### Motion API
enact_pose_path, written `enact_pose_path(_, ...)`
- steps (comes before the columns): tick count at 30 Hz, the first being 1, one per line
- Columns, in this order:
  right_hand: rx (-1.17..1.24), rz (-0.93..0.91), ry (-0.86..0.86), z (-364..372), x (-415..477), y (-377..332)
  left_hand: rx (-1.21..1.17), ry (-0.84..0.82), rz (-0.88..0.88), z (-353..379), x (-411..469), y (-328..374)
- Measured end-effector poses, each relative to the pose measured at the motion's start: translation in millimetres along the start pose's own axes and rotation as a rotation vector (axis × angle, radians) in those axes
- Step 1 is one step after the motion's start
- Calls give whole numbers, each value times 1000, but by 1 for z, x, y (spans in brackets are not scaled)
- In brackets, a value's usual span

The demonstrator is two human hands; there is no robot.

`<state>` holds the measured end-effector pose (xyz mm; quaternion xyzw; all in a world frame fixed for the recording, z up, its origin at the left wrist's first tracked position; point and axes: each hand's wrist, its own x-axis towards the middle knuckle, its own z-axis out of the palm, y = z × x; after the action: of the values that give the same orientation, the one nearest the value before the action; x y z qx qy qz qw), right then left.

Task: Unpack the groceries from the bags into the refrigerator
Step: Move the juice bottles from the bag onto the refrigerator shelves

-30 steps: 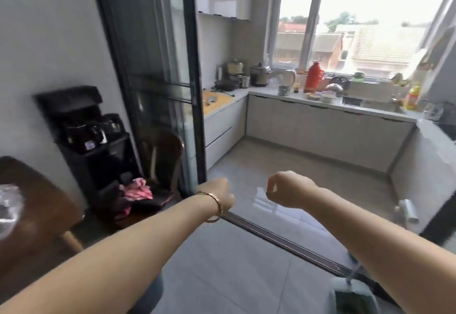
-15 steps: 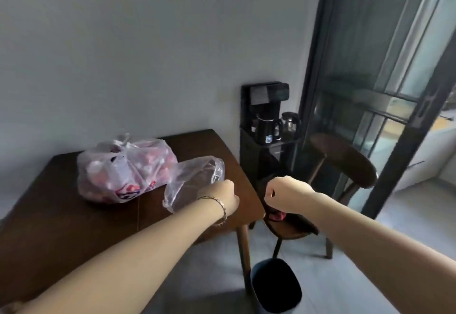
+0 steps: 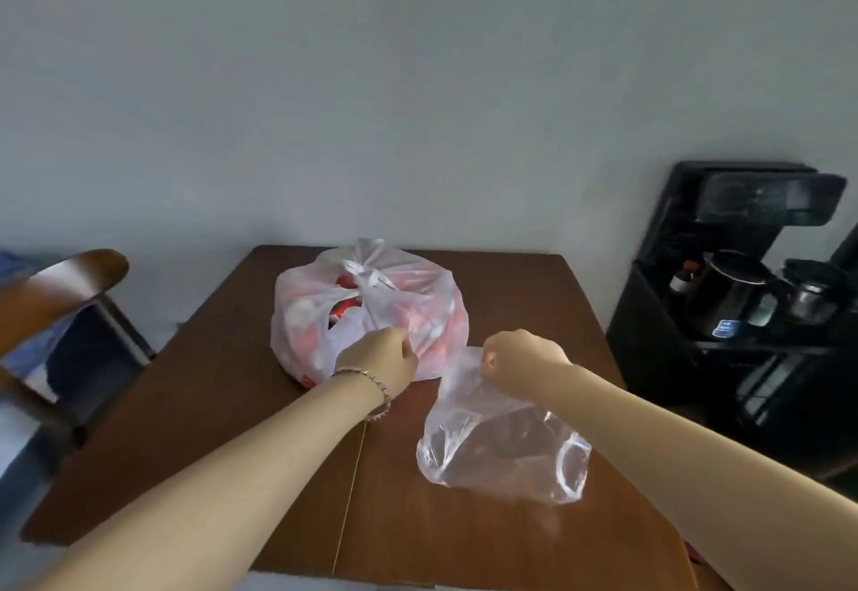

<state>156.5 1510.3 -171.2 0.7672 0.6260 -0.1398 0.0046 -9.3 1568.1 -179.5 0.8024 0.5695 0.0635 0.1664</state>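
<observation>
A tied white plastic bag [image 3: 320,312] with red and pale groceries showing through sits at the back middle of the brown wooden table [image 3: 223,404]. To its right and nearer me lies a crumpled clear plastic bag [image 3: 501,446]. My left hand [image 3: 380,353], a bracelet on its wrist, is curled into a fist in front of the white bag's near side. My right hand [image 3: 520,358] is also a fist, just over the clear bag's upper edge. I see nothing held in either fist.
A black drinks stand [image 3: 743,293] with a kettle and a glass pot stands against the wall right of the table. A wooden chair [image 3: 55,293] is at the table's left. The grey wall runs behind the table.
My view has swung left from the kitchen doorway to the table, and I am closer to it. Both fists now hang over the two bags, in the same curled pose.
</observation>
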Motion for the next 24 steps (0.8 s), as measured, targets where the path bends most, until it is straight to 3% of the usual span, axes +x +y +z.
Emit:
enact_pose_path(8,66,10,-14,28,138,-67,-182,193,67,-20,118,-87)
enact_pose_path(12,137,78,45,32,191,-107,-198,197,152,-24,185,-122)
enact_pose_path(16,272,159,170,31,244,-135,-103,104,308,-18,243,-139)
enact_pose_path(19,210,243,111,39,273,-141,-24,-28,420,-3,267,-142)
enact_pose_path(24,241,295,82,52,298,-139,293,-47,504,12,288,-137)
